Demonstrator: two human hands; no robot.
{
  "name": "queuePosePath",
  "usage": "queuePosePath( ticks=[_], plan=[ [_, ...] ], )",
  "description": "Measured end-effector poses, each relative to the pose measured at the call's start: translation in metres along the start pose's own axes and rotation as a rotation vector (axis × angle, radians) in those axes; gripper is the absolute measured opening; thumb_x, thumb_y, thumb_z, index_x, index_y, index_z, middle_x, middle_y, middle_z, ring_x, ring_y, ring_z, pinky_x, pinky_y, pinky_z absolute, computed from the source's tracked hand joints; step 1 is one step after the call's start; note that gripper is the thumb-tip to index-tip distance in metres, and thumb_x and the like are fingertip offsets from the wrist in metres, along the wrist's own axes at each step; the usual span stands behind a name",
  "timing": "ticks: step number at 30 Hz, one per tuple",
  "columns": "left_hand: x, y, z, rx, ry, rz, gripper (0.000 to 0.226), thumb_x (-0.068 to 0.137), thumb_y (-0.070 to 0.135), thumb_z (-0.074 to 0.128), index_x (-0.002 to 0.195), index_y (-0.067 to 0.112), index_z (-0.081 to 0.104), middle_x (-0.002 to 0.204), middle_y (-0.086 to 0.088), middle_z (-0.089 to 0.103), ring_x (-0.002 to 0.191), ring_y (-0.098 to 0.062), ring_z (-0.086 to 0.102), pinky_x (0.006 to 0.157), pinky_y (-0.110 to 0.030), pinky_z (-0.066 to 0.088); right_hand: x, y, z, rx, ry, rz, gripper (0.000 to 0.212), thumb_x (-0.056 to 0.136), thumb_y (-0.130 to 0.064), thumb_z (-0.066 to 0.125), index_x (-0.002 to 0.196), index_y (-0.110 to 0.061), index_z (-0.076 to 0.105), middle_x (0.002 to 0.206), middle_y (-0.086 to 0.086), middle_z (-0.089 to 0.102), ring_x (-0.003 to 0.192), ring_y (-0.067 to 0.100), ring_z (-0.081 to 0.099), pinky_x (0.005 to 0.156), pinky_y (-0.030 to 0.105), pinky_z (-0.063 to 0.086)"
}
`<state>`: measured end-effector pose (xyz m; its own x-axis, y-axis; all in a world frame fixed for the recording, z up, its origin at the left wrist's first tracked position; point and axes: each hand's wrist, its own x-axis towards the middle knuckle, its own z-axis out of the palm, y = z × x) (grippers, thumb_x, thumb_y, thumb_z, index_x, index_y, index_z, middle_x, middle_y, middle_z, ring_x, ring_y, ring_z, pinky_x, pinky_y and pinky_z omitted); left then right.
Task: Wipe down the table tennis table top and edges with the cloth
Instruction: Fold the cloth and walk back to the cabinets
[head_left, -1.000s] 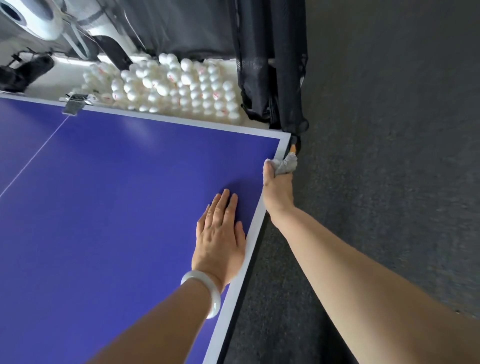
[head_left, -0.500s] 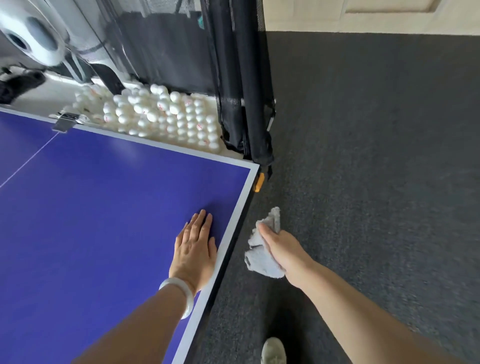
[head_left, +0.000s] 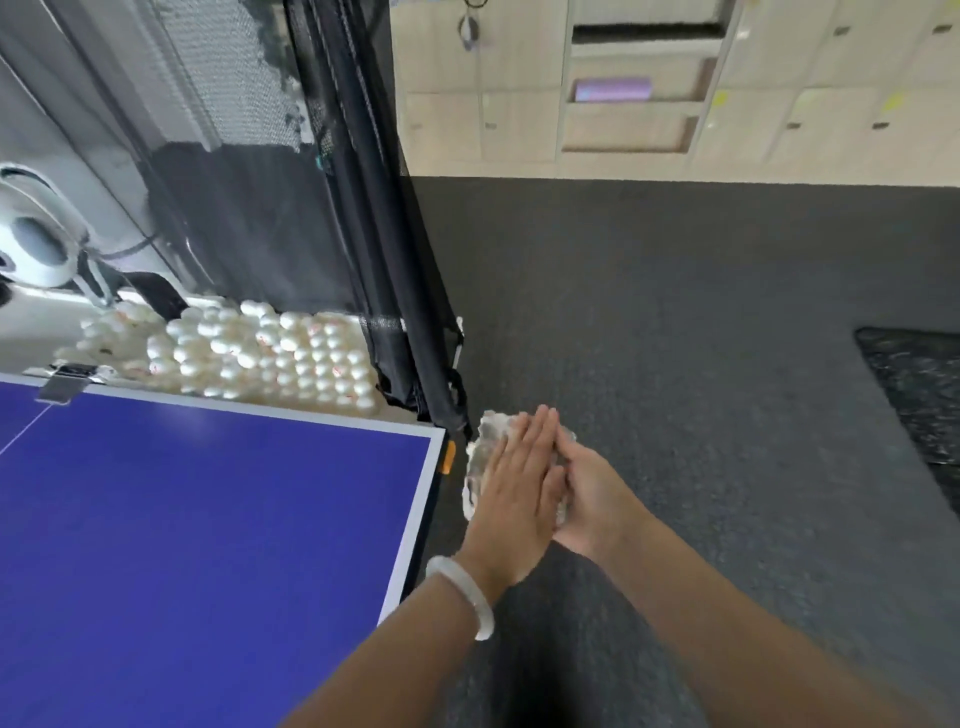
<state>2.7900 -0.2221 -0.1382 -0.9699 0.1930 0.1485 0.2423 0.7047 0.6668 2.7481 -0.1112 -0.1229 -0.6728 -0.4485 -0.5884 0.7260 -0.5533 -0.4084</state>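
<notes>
The blue table tennis table (head_left: 208, 519) fills the lower left, its white-edged corner at the middle. Both hands are off the table, just right of that corner over the dark floor. The pale grey cloth (head_left: 480, 457) lies between them. My left hand (head_left: 517, 488), with a white bangle on the wrist, lies flat with straight fingers on top of the cloth. My right hand (head_left: 592, 499) is under and beside it, holding the cloth from the right; its fingers are mostly hidden.
A tray of several white balls (head_left: 249, 358) sits beyond the table's far edge, with a ball machine (head_left: 36, 244) at the left. A black net frame (head_left: 405, 338) stands by the corner. Dark carpet (head_left: 701, 364) spreads right, with wooden lockers (head_left: 649, 88) beyond.
My left hand has lifted off the table top and moved right onto the cloth. My right hand has carried the cloth away from the table edge. The camera has tilted up.
</notes>
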Motion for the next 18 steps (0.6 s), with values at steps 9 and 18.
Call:
queuePosePath(
  ticks=[9, 18],
  plan=[
    [0.090, 0.015, 0.028, 0.004, -0.108, 0.029, 0.055, 0.107, 0.037, 0.025, 0.157, 0.027, 0.003, 0.163, 0.011, -0.005, 0.149, -0.001, -0.009, 0.121, -0.023, -0.004, -0.014, -0.079, -0.019, 0.179, 0.160, -0.134, 0.053, 0.106, -0.043, 0.036, 0.143, -0.009, 0.049, 0.146, 0.013, 0.052, 0.137, 0.029, 0.047, 0.117, 0.046, 0.032],
    [0.207, 0.081, 0.055, -0.414, 0.068, -0.303, 0.024, 0.100, 0.032, 0.050, 0.081, 0.019, 0.057, 0.083, 0.007, 0.061, 0.069, 0.002, 0.054, 0.061, -0.013, 0.041, 0.018, -0.207, -0.056, -0.264, 0.325, -0.301, 0.056, 0.101, -0.048, 0.047, 0.128, 0.000, 0.060, 0.126, 0.021, 0.065, 0.119, 0.034, 0.062, 0.109, 0.050, 0.044]
  ],
)
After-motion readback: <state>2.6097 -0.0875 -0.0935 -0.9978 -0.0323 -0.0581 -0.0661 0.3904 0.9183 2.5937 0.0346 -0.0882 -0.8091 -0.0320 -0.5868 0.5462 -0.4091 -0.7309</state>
